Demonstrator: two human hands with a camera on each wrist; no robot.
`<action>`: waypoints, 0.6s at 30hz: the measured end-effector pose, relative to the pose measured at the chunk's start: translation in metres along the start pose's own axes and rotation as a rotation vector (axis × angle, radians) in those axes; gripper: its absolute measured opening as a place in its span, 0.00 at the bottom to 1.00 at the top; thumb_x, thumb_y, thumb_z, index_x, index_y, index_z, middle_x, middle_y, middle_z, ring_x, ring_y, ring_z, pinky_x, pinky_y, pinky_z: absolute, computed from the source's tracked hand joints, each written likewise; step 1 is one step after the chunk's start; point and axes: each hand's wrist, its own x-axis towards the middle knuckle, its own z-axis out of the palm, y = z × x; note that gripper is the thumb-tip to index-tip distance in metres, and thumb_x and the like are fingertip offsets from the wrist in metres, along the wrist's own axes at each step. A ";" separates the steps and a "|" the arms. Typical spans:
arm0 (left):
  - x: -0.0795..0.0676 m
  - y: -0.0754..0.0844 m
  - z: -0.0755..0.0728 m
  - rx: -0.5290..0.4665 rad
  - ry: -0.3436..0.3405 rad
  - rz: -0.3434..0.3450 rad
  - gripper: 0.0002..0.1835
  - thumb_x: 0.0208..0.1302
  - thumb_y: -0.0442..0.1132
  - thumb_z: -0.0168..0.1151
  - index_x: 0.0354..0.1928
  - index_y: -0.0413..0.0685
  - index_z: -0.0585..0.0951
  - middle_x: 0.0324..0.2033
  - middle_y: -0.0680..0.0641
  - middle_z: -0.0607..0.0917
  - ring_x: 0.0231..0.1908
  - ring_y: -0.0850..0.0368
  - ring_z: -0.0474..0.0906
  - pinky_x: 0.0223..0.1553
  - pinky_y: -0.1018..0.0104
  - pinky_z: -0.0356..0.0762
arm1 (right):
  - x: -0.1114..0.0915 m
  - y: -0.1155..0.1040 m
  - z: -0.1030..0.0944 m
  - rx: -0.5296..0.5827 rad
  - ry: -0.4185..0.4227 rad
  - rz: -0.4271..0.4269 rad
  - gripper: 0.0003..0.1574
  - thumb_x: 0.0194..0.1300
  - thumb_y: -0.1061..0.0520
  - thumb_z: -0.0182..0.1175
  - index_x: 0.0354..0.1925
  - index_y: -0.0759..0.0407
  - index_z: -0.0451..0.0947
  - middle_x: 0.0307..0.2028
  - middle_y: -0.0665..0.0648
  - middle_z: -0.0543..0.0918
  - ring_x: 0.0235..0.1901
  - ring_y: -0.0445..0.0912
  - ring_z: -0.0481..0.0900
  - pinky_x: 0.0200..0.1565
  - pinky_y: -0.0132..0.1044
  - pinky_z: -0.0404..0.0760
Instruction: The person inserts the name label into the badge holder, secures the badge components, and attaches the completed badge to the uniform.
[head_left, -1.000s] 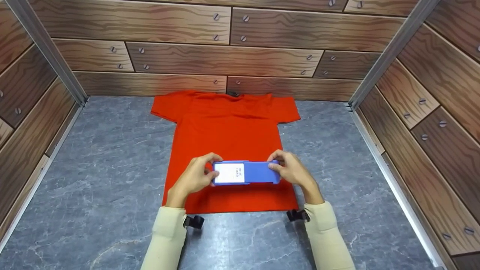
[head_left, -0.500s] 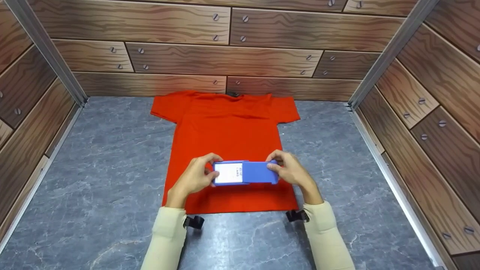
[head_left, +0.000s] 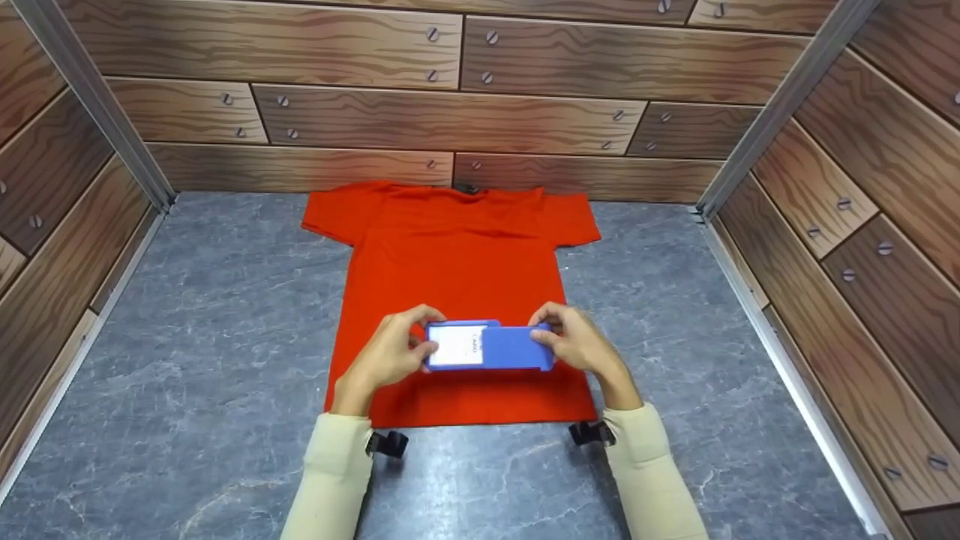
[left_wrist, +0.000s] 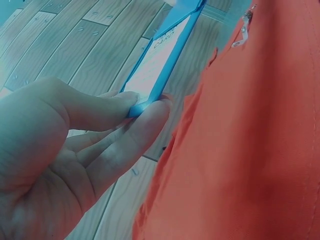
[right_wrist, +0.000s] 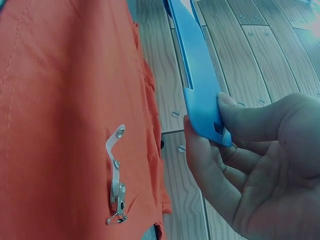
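A blue plastic card holder is held level above a red T-shirt, its sliding cover partly over a white card with printed letters. My left hand pinches the holder's left end between thumb and fingers. At the other end, my right hand pinches the cover, thumb on its face. In the right wrist view, a clear strap with a metal badge clip lies on the shirt; the left wrist view catches part of this clip too. From the head view the clip cannot be seen.
The shirt lies flat on a grey marbled surface, collar toward the back wall. Wood-patterned panels stand at the back and both sides, with metal posts in the corners. A small dark thing shows at the collar.
My right hand has moved slightly left with the cover, which now overlaps a bit more of the card. The left hand and the shirt have stayed in place.
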 end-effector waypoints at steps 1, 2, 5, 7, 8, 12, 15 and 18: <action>0.000 0.000 0.000 0.002 -0.001 -0.001 0.18 0.68 0.28 0.65 0.58 0.47 0.80 0.47 0.40 0.81 0.29 0.55 0.84 0.28 0.68 0.86 | 0.000 0.000 0.000 -0.002 0.000 -0.001 0.05 0.69 0.68 0.63 0.43 0.65 0.80 0.40 0.63 0.84 0.39 0.51 0.83 0.43 0.36 0.84; 0.000 0.000 0.000 0.005 -0.003 -0.004 0.18 0.68 0.28 0.65 0.58 0.47 0.80 0.47 0.40 0.81 0.29 0.55 0.84 0.28 0.68 0.86 | 0.000 0.000 0.001 -0.003 0.000 -0.003 0.04 0.69 0.68 0.63 0.43 0.65 0.80 0.40 0.64 0.84 0.39 0.51 0.83 0.43 0.36 0.84; 0.000 0.000 0.000 0.008 -0.008 -0.013 0.17 0.68 0.28 0.65 0.57 0.48 0.80 0.47 0.41 0.81 0.29 0.54 0.84 0.29 0.67 0.87 | 0.000 0.000 0.001 0.001 0.011 -0.002 0.04 0.69 0.69 0.63 0.43 0.66 0.80 0.40 0.64 0.84 0.40 0.52 0.83 0.43 0.35 0.83; 0.000 0.000 0.000 0.009 -0.010 -0.021 0.17 0.68 0.29 0.66 0.57 0.48 0.80 0.47 0.42 0.81 0.30 0.54 0.84 0.29 0.67 0.87 | 0.000 0.000 0.001 0.005 0.019 -0.007 0.04 0.69 0.69 0.63 0.42 0.66 0.80 0.40 0.64 0.84 0.40 0.52 0.84 0.43 0.34 0.82; 0.000 0.000 0.000 0.008 -0.011 -0.024 0.17 0.69 0.29 0.66 0.57 0.48 0.80 0.47 0.42 0.81 0.30 0.54 0.84 0.29 0.67 0.87 | 0.000 0.000 0.001 0.006 0.021 -0.008 0.04 0.68 0.69 0.63 0.42 0.67 0.80 0.40 0.64 0.84 0.40 0.52 0.84 0.43 0.34 0.82; 0.000 0.000 0.000 -0.006 -0.015 -0.028 0.18 0.69 0.29 0.65 0.58 0.48 0.80 0.48 0.42 0.80 0.28 0.54 0.84 0.29 0.67 0.86 | 0.001 0.001 0.001 0.016 0.028 -0.011 0.04 0.67 0.70 0.63 0.42 0.67 0.80 0.39 0.64 0.84 0.39 0.51 0.84 0.41 0.30 0.81; -0.001 -0.001 0.000 -0.017 -0.017 -0.028 0.18 0.69 0.28 0.65 0.59 0.48 0.79 0.48 0.42 0.80 0.27 0.55 0.83 0.28 0.67 0.86 | 0.002 0.001 0.000 0.016 0.033 -0.014 0.04 0.67 0.70 0.64 0.41 0.67 0.80 0.39 0.64 0.84 0.38 0.49 0.83 0.40 0.28 0.79; 0.000 0.000 0.000 -0.017 -0.016 -0.029 0.19 0.69 0.28 0.65 0.59 0.48 0.79 0.47 0.42 0.80 0.27 0.55 0.83 0.28 0.67 0.86 | 0.002 0.002 0.000 0.012 0.042 -0.013 0.04 0.67 0.70 0.64 0.40 0.67 0.80 0.38 0.64 0.84 0.36 0.48 0.81 0.39 0.29 0.78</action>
